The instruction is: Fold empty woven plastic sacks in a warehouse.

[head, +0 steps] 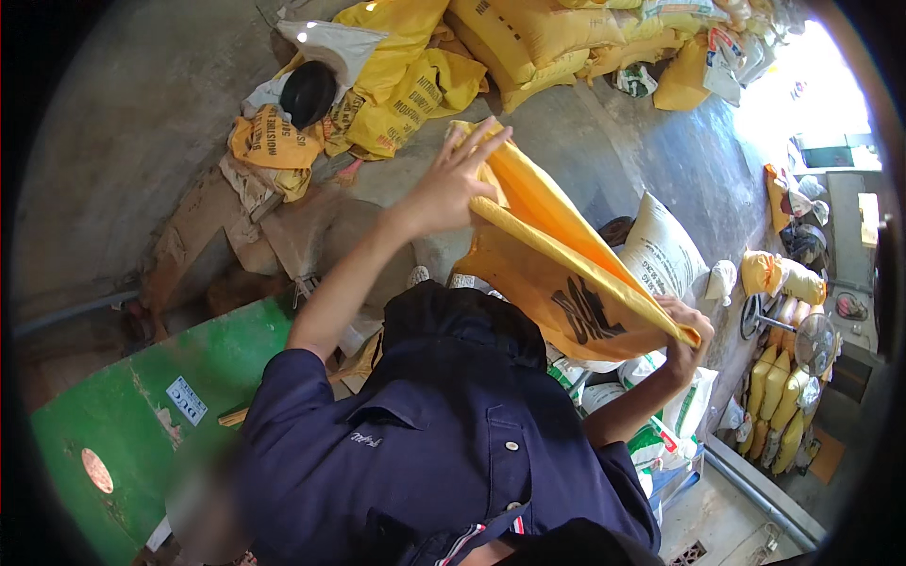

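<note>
A yellow-orange woven sack [566, 262] with black print stretches slantwise in front of me, its mouth parted along the upper side. At its upper left corner is my left hand [463, 177], fingers spread over the rim and thumb against the near edge. Lower right, my right hand [683, 329] has its fingers closed on the sack's folded end. Beyond that end stands a full white printed sack [662, 251].
Yellow sacks [531, 42] lie piled at the top, near a black bowl [308, 94]. A green board [156, 396] is at left, with cardboard [191, 230] beyond. White-green sacks [658, 439] stand at my right; farther off are a fan [815, 344] and stacked sacks [775, 385].
</note>
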The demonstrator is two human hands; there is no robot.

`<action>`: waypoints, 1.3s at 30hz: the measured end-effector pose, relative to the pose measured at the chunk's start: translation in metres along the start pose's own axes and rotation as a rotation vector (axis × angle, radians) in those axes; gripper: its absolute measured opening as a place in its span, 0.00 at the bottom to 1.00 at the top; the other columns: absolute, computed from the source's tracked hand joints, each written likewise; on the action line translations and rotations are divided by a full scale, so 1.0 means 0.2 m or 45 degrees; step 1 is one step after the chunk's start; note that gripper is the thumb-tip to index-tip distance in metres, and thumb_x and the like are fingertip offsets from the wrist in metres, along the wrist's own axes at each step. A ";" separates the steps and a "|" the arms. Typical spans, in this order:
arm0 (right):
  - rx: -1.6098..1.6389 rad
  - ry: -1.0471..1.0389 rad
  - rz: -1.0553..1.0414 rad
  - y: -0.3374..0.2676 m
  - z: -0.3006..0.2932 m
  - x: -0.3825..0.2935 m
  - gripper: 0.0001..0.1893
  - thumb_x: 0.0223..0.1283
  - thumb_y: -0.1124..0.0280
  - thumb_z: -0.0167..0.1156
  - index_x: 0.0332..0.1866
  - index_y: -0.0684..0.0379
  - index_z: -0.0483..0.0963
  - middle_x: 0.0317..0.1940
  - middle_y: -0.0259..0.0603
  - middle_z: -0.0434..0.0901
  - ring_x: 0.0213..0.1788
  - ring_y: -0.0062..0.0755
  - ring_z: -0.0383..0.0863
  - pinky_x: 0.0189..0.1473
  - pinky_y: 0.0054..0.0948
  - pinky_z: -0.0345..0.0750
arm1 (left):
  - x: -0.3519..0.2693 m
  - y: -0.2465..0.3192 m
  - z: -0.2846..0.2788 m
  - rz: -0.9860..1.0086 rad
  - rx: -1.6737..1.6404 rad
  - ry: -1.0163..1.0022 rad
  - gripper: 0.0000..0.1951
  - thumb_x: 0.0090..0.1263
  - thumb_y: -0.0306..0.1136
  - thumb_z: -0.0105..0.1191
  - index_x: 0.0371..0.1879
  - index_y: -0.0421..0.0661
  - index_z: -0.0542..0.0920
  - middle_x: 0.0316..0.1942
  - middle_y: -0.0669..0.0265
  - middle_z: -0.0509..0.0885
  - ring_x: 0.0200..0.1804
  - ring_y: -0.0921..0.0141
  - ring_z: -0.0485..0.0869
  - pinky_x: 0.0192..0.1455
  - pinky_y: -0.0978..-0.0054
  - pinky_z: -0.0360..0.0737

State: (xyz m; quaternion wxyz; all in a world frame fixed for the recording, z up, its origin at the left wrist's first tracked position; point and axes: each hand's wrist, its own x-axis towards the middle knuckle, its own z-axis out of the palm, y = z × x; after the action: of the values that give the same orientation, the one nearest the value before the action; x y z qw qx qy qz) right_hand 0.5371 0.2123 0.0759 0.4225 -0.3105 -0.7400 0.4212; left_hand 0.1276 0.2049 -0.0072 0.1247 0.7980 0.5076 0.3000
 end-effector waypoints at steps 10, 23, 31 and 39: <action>0.065 -0.044 -0.402 -0.16 -0.15 0.03 0.08 0.54 0.68 0.63 0.31 0.62 0.77 0.23 0.52 0.84 0.28 0.45 0.86 0.42 0.43 0.82 | 0.20 -0.33 0.15 -0.130 -0.685 -0.434 0.11 0.54 0.35 0.72 0.36 0.52 0.88 0.78 0.53 0.50 0.78 0.59 0.55 0.74 0.63 0.60; -0.258 -0.875 -0.061 -0.53 0.05 0.06 0.08 0.53 0.77 0.61 0.29 0.58 0.67 0.47 0.43 0.81 0.32 0.37 0.83 0.32 0.31 0.79 | 0.45 -0.32 0.63 -0.429 -1.886 -0.333 0.08 0.61 0.27 0.66 0.37 0.46 0.82 0.73 0.54 0.63 0.63 0.68 0.76 0.66 0.73 0.73; -0.799 -0.673 -0.047 -0.69 0.04 -0.03 0.07 0.56 0.74 0.64 0.31 0.58 0.71 0.48 0.40 0.76 0.33 0.38 0.81 0.34 0.34 0.78 | 0.51 -0.27 0.70 -0.222 -1.745 -0.660 0.12 0.62 0.37 0.67 0.41 0.49 0.81 0.67 0.54 0.73 0.62 0.63 0.77 0.68 0.68 0.70; -0.756 -0.558 0.049 -0.72 0.07 -0.07 0.12 0.54 0.75 0.65 0.26 0.58 0.67 0.55 0.51 0.80 0.25 0.41 0.80 0.29 0.36 0.79 | 0.38 -0.27 0.89 -0.415 -2.129 -0.565 0.23 0.63 0.34 0.65 0.54 0.48 0.71 0.47 0.64 0.82 0.55 0.64 0.81 0.64 0.64 0.74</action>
State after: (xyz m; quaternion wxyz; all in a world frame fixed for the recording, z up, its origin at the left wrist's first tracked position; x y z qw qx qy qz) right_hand 0.5156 0.1311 0.1941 0.1374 -0.3357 -0.8970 0.2526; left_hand 0.2175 0.3149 -0.1479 0.8052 0.4029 0.1932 0.3900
